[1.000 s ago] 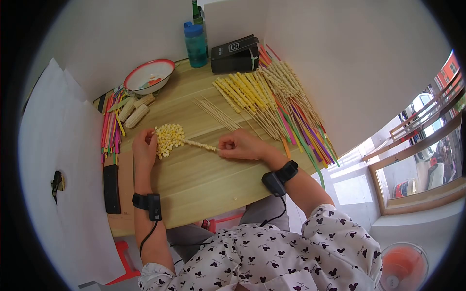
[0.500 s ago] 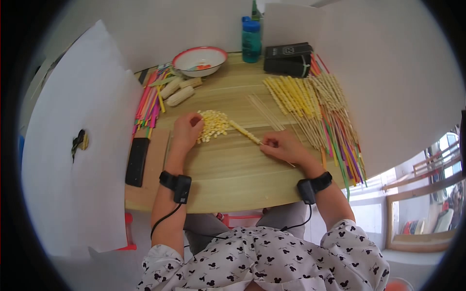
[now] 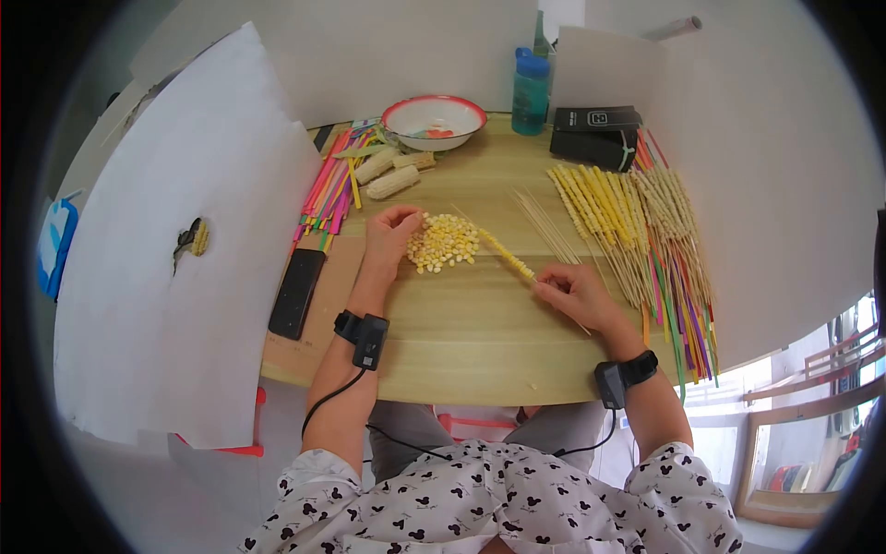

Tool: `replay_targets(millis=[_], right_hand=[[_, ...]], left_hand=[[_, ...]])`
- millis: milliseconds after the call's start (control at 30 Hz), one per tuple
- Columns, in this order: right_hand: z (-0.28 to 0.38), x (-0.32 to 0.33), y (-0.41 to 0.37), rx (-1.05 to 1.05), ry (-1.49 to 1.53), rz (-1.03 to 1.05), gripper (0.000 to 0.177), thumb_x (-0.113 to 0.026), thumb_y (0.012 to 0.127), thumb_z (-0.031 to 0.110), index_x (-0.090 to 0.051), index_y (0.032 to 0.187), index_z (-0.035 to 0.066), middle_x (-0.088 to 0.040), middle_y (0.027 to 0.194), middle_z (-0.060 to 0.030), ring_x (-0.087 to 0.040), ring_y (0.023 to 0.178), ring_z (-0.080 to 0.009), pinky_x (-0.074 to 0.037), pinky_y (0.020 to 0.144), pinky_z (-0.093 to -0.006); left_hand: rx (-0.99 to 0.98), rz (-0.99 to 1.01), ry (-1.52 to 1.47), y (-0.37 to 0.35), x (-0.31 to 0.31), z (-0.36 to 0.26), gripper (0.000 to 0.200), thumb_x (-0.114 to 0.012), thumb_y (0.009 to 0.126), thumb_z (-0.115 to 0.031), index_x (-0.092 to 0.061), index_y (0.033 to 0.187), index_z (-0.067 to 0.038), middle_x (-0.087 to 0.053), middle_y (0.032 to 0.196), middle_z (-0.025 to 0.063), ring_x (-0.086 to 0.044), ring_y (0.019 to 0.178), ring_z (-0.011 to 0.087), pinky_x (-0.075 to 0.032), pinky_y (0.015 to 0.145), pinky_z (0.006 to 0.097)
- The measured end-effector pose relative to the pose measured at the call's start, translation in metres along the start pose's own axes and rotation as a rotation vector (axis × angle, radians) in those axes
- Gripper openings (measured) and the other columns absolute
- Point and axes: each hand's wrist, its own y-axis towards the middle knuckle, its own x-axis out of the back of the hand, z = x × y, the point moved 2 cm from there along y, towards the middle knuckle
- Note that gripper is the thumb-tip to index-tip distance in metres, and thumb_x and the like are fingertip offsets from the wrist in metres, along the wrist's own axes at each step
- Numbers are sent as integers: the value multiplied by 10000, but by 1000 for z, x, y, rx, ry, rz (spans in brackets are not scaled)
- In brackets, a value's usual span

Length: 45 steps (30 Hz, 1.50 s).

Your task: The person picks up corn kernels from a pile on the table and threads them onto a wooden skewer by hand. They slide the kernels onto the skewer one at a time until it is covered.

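Note:
My right hand (image 3: 576, 292) pinches the lower part of a thin wooden skewer (image 3: 506, 253) threaded with yellow corn kernels. The skewer slants up to the left, and its bare tip rises beyond the kernels above the loose pile. At the left edge of the heap of loose corn kernels (image 3: 445, 244), my left hand (image 3: 391, 238) has thumb and fingertips together. Whatever is between those fingertips is too small to make out. Several bare skewers (image 3: 546, 226) lie on the table just above my right hand.
Kernel-covered skewers (image 3: 600, 205) lie at the right over colored strips (image 3: 694, 340). Stripped corn cobs (image 3: 394, 183), more colored strips (image 3: 332, 189) and a black phone (image 3: 297, 294) are on the left. Behind stand a red-rimmed bowl (image 3: 392, 126), a blue bottle (image 3: 530, 96) and a black box (image 3: 591, 146).
The camera view has shifted, so the whole scene sits further right. My left fingers stay at the pile's edge, and my right hand still grips the skewer, whose bare tip now shows more clearly.

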Motion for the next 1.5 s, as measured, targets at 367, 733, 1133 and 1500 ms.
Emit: replay_targets(millis=[367,733,1133,1500], right_hand=[[6,-10,-2,-37,235,29,130,-663,896,145,-641,858,23,-476,639,98,-373,572,6,-293,489,-189],[-2,-12,0,-32,142,20,129,-664,887,150,-650,858,25,-482,615,84,-373,558,-3,-300,484,-201],[5,-15,1,-103,123,18,115,-644,904,116,-626,853,14,-518,608,61,-437,525,-5,-321,467,-188],[4,-16,2,-101,115,4,112,-641,903,114,-627,875,6,-527,619,58,-441,530,-8,-324,470,-187]], left_hand=[[81,21,-384,3,2,5,131,-626,902,-48,-656,1023,-9,-689,928,87,-592,750,85,-475,675,207],[176,51,-566,-7,-14,-4,120,-639,885,-44,-650,998,-7,-680,923,95,-596,728,101,-501,655,229],[257,40,-770,-8,-9,0,118,-647,886,-83,-641,993,-34,-684,897,73,-656,784,113,-539,677,242],[251,24,-782,-11,-13,-3,129,-638,887,-77,-625,1008,-33,-684,926,75,-667,841,147,-546,732,263]])
